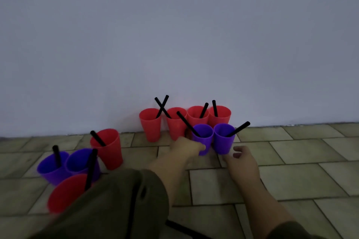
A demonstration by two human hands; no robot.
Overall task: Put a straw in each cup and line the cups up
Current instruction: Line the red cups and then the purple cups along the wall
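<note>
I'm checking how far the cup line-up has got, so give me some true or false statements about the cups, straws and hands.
1. Four red cups stand in a row against the wall. True.
2. The left hand grips a red cup. False: it grips a purple cup.
3. The straws are white. False: they are black.
4. The right hand holds a straw. False: it holds nothing.
5. The second purple cup, beside the gripped one, has a straw in it. True.
</note>
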